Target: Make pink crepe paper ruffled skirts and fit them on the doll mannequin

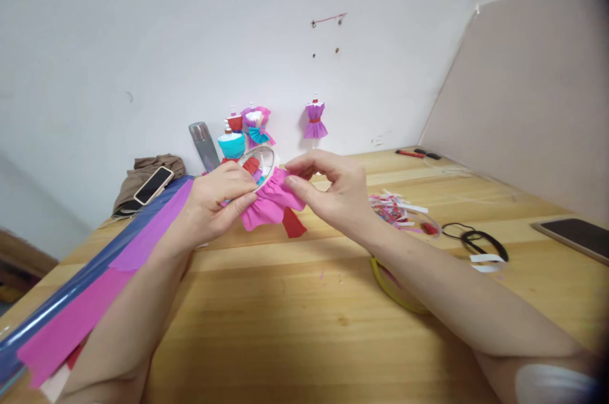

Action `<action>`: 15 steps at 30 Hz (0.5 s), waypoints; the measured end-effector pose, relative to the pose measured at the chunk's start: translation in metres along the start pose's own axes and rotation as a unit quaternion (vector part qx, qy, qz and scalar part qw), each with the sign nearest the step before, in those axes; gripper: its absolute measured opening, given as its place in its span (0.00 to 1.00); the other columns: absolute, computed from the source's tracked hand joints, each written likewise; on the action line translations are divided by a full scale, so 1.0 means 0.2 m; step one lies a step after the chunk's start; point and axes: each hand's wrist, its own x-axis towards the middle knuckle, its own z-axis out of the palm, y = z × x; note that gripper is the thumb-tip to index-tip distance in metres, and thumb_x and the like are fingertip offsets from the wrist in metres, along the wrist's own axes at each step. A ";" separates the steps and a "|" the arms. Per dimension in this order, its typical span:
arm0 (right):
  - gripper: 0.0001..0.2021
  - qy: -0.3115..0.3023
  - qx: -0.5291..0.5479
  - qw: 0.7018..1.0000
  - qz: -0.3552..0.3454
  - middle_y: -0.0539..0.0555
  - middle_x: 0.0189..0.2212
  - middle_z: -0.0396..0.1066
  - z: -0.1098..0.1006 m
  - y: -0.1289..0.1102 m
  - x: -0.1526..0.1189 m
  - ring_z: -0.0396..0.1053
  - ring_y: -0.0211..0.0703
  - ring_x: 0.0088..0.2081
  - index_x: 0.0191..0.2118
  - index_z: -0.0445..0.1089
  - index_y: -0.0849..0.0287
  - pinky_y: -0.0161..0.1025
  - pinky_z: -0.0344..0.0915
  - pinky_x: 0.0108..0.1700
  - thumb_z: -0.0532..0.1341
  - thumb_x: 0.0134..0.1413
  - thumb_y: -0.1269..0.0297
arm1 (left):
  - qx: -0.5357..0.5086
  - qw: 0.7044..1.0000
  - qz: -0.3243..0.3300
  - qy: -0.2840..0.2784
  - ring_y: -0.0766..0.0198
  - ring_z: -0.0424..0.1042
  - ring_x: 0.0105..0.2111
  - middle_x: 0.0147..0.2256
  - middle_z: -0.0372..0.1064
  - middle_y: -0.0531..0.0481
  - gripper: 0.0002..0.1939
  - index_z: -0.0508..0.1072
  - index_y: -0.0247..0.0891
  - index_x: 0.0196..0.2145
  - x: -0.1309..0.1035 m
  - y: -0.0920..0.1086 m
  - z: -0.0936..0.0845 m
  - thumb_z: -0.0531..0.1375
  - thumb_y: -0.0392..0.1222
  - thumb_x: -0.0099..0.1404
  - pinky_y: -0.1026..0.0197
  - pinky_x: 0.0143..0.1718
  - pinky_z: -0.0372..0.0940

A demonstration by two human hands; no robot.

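Above the middle of the wooden table, my left hand (221, 198) pinches a pale ring (271, 163) and the left part of a gathered pink crepe strip (266, 206). The ring stands tilted, and the pink ruffle hangs from its lower right side. At the ruffle's right end my right hand (328, 188) is closed, its thumb and forefinger pinching the pink edge. A red piece (294, 224) hangs below the ruffle. Behind the ring, part of a small dress form in turquoise (231, 145) is hidden.
Small dressed forms, one purple (315, 120), stand by the wall beside a grey bottle (204, 145). Purple and pink strips (78, 312) lie at left near a phone (153, 185). At right are paper scraps (392, 208), a black cord (485, 245) and another phone (578, 236).
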 end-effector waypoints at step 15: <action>0.07 -0.028 -0.070 0.996 -0.052 0.50 0.26 0.71 0.00 0.01 -0.01 0.68 0.37 0.28 0.29 0.70 0.58 0.36 0.65 0.31 0.59 0.54 0.76 | -0.010 1.000 -0.010 -0.012 0.61 0.73 0.32 0.29 0.76 0.46 0.10 0.73 0.37 0.28 0.00 0.00 0.02 0.57 0.35 0.68 0.55 0.41 0.68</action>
